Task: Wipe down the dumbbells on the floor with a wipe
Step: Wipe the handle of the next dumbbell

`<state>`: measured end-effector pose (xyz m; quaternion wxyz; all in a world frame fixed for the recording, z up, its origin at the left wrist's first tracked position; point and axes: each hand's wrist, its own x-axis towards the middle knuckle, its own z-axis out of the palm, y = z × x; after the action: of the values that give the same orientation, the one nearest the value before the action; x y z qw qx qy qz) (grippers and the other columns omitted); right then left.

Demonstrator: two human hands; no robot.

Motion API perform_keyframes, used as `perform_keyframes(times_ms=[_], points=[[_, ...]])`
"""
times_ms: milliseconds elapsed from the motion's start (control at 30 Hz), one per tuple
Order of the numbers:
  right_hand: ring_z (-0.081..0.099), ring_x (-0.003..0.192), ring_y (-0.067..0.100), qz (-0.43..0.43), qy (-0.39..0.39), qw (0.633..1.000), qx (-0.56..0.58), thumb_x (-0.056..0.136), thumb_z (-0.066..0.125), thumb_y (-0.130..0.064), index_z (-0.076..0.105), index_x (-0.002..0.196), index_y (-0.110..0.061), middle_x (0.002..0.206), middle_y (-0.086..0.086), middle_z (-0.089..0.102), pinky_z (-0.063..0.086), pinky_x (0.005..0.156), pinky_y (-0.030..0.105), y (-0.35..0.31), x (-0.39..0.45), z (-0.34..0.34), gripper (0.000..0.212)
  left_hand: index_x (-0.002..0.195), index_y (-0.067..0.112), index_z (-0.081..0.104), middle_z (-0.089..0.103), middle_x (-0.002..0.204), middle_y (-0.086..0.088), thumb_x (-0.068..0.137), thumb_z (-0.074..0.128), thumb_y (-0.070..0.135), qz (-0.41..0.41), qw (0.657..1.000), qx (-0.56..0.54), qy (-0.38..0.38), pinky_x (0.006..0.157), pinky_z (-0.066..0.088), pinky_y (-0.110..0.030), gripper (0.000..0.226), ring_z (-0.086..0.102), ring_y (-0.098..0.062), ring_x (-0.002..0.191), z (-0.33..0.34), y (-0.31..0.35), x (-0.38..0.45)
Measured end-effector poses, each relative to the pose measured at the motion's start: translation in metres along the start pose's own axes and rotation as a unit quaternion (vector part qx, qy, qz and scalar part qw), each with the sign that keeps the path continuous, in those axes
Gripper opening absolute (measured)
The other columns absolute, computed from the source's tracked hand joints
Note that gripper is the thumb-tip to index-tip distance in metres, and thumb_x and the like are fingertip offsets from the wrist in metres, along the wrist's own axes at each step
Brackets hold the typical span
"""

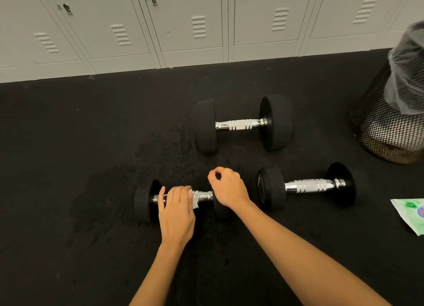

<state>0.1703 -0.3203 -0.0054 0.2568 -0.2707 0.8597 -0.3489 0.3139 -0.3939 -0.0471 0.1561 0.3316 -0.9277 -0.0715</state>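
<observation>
Black rubber floor (68, 248) fronting a row of pale grey lockers (192, 25). At far right stands a black mesh waste bin (387, 131) lined with a clear bag; a green-and-white wipe packet (410, 214) lies at the right edge, just below it. Three dumbbells with black heads and chrome handles lie on the floor: far dumbbell (243, 124) at centre, right dumbbell (307, 186) near the packet, near dumbbell (146, 202) beneath the hands. None blocks access to the near one; the right dumbbell's inner head lies just beside the right wrist. Left hand (176, 211), palm down with fingers together, curls over the near dumbbell's handle and presses a white wipe (193, 196) around it; the wipe shows at the fingertips. Right hand (227, 186) rests on the dumbbell's right head, hiding most of it, with fingers bent and thumb meeting forefinger. Both forearms are bare, reaching from the lower edge.
</observation>
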Motion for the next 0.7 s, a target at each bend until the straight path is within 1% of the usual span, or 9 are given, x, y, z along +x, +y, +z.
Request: perform_keyframes(times_ms=[67,167,300,367,433,500,567,600,700], points=[[0.059,0.074,0.008,-0.001,0.003,1.000,0.003,0.099,0.044,-0.037,0.061,0.116,-0.019,0.099,0.002,0.063,0.039,0.054,0.020,0.000,0.000,0.001,0.030,0.109,0.017,0.064,0.065,0.102,0.003,0.098,0.025,0.028,-0.004,1.000,0.011,-0.004,0.116,0.020,-0.044,0.042,0.060,-0.015,0.104,0.000,0.003,0.000],[0.060,0.070,0.008,0.000,0.010,1.000,0.006,0.099,0.044,-0.036,0.062,0.113,-0.018,0.092,0.002,0.064,0.041,0.054,0.020,0.000,0.000,0.002,0.029,0.102,0.022,0.064,0.062,0.093,0.008,0.098,0.022,0.029,-0.004,1.000,0.013,-0.007,0.116,0.017,-0.046,0.042,0.059,-0.012,0.097,-0.002,0.007,0.006],[0.059,0.068,0.010,0.002,0.011,1.000,0.005,0.099,0.043,-0.036,0.063,0.110,-0.017,0.089,0.004,0.064,0.039,0.052,0.021,-0.001,0.001,0.002,0.030,0.094,0.023,0.065,0.061,0.086,0.009,0.099,0.020,0.030,0.021,0.999,0.026,-0.027,0.113,0.021,-0.041,0.046,0.059,-0.012,0.088,-0.002,0.010,0.015],[0.059,0.069,0.010,0.003,0.011,1.000,0.002,0.099,0.043,-0.037,0.062,0.111,-0.018,0.090,0.004,0.065,0.039,0.052,0.022,-0.001,0.001,0.002,0.029,0.093,0.022,0.065,0.062,0.086,0.007,0.099,0.021,0.030,0.029,0.997,0.032,-0.063,0.111,0.023,-0.038,0.044,0.059,-0.014,0.088,-0.006,0.017,0.021],[0.061,0.072,0.010,0.005,0.012,1.000,0.002,0.099,0.044,-0.037,0.062,0.112,-0.019,0.092,0.004,0.066,0.039,0.053,0.021,-0.001,0.001,0.002,0.029,0.095,0.023,0.062,0.063,0.090,0.006,0.099,0.028,0.029,0.042,0.991,0.045,-0.116,0.111,0.024,-0.037,0.035,0.058,-0.013,0.092,-0.008,0.029,0.028],[0.062,0.076,0.011,0.006,0.011,1.000,0.002,0.099,0.045,-0.037,0.062,0.114,-0.019,0.096,0.004,0.067,0.041,0.055,0.021,-0.001,0.002,0.002,0.029,0.095,0.024,0.059,0.063,0.093,0.006,0.098,0.033,0.027,0.040,0.988,0.039,-0.142,0.109,0.026,-0.035,0.026,0.057,-0.013,0.094,-0.010,0.040,0.032],[0.063,0.078,0.012,0.007,0.008,1.000,0.002,0.099,0.045,-0.037,0.061,0.116,-0.019,0.099,0.004,0.067,0.041,0.056,0.021,-0.001,0.002,0.001,0.030,0.096,0.024,0.058,0.062,0.093,0.006,0.098,0.034,0.026,0.038,0.989,0.020,-0.139,0.107,0.028,-0.034,0.025,0.057,-0.013,0.094,-0.009,0.042,0.031],[0.062,0.077,0.012,0.006,0.005,1.000,0.003,0.099,0.044,-0.037,0.061,0.117,-0.019,0.099,0.004,0.067,0.041,0.056,0.021,0.000,0.001,0.000,0.030,0.098,0.024,0.058,0.062,0.094,0.007,0.098,0.032,0.027,0.044,0.990,0.016,-0.134,0.108,0.026,-0.034,0.027,0.058,-0.012,0.095,-0.007,0.038,0.028],[0.060,0.072,0.009,-0.001,-0.002,1.000,0.002,0.099,0.044,-0.037,0.061,0.115,-0.019,0.095,0.003,0.065,0.040,0.055,0.021,0.000,0.000,-0.001,0.029,0.109,0.027,0.060,0.062,0.100,0.011,0.098,0.025,0.031,0.096,0.990,0.036,-0.098,0.114,0.019,-0.045,0.036,0.058,-0.009,0.100,-0.005,0.019,0.016]])
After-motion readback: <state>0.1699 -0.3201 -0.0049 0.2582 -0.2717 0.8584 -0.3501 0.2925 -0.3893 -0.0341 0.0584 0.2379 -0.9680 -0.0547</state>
